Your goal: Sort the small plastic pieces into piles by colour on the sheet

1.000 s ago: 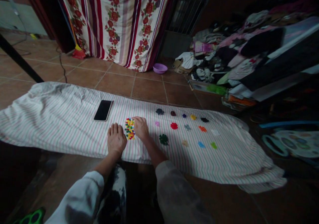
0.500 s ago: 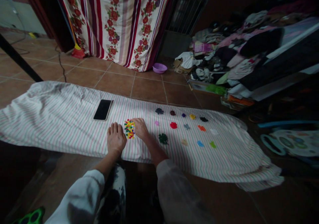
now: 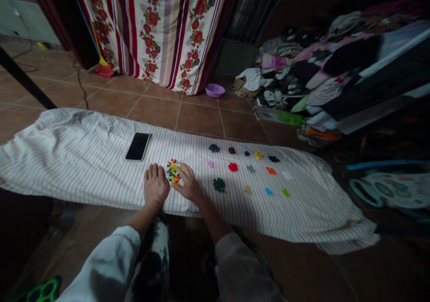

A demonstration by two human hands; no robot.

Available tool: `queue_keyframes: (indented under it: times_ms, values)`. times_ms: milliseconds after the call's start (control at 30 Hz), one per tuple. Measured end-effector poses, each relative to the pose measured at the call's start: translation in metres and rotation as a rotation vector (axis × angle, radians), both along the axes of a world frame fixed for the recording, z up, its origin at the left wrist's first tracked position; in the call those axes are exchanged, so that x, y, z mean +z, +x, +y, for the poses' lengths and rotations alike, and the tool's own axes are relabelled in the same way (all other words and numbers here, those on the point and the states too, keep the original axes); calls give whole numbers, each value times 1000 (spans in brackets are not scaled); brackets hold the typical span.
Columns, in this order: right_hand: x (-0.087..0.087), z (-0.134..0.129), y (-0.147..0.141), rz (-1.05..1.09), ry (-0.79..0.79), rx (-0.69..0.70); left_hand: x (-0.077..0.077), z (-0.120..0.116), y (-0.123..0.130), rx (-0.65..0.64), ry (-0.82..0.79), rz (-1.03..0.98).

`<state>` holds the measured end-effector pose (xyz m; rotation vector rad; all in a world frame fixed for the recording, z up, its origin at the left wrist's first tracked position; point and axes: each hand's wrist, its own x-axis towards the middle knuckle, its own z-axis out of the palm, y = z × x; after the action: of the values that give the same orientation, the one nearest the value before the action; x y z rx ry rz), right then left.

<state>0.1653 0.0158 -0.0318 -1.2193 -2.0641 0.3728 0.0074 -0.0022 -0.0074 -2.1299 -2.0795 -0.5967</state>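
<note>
Fourteen small groups, each of one colour, already lie separate on the desk; what is left is one mixed pile between the two hands, so I judge the work unfinished. The left hand rests flat just beside this pile; the right hand is over its right edge, thumb and fingers apart. A striped cloth covers the desk, bearing also a phone. Beyond are a tiled floor, a flowered curtain, a purple bowl and heaped clothes.
</note>
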Motion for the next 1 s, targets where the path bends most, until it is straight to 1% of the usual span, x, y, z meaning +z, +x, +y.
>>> queue_keyframes:
  times_ms: [100, 267, 433, 600, 700, 767, 867, 1000]
  values:
    - [-4, 1, -2, -22, -15, -27, 0, 0, 0, 3, 9, 4]
    - [-6, 14, -7, 22, -39, -95, 0, 0, 0, 5, 6, 19]
    - [1, 21, -12, 103, -57, -98, -1, 0, 0, 7, 18, -3]
    - [7, 15, -13, 175, -77, -126, 1, -1, 1, -2, 4, -12]
    - [9, 14, -12, 178, -71, -122, 3, -2, 2, 0, -2, 0]
    - [13, 19, -13, 140, -73, -110, 4, -2, 2, 5, -12, -3]
    - [22, 30, -19, 18, -95, -103, 4, -3, 2, 6, -16, -12]
    - [38, 45, -30, -178, -183, -134, 5, -2, 2, 3, -8, -7]
